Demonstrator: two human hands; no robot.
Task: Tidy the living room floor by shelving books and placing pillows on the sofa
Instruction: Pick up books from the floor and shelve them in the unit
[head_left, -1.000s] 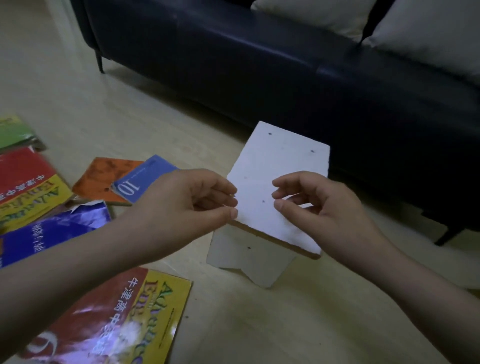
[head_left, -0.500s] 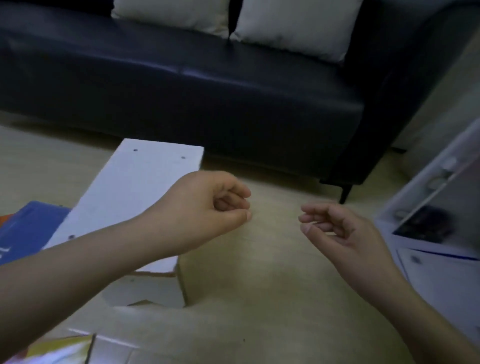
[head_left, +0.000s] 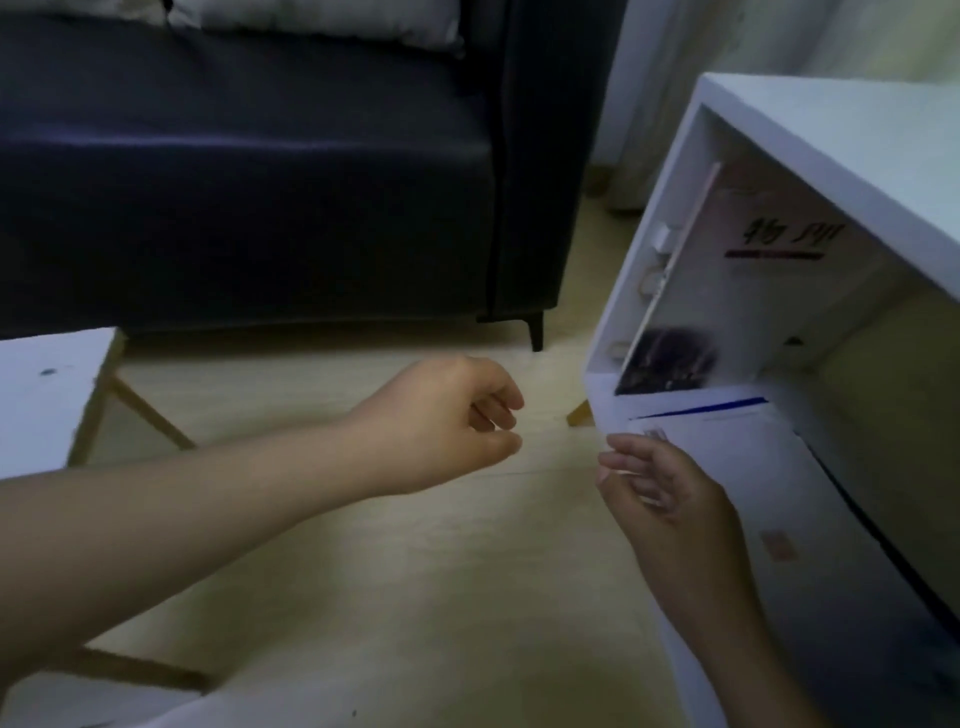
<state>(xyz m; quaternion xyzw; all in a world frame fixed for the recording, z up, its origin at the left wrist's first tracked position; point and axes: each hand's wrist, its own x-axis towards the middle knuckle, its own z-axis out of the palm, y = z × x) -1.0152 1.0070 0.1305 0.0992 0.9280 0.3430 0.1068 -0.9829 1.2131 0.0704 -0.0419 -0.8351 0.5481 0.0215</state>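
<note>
Floor (head_left: 415, 571), dark sofa (head_left: 260, 182) with pillow (head_left: 322, 21) left of shelf (head_left: 831, 119). View swung from stool (head_left: 52, 384) to shelf; left hand (head_left: 447, 421), right hand (head_left: 660, 493) before shelf, empty, fingers (head_left: 618, 462) loosely curled. Book (head_left: 753, 270) upright inside shelf; shelving looks ongoing.

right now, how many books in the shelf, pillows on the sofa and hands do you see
books in the white shelf: 2, a leaning book and a flat book
pillows on the sofa: 2, left pillow, right pillow
hands: 2, left hand, right hand
total: 6
</note>
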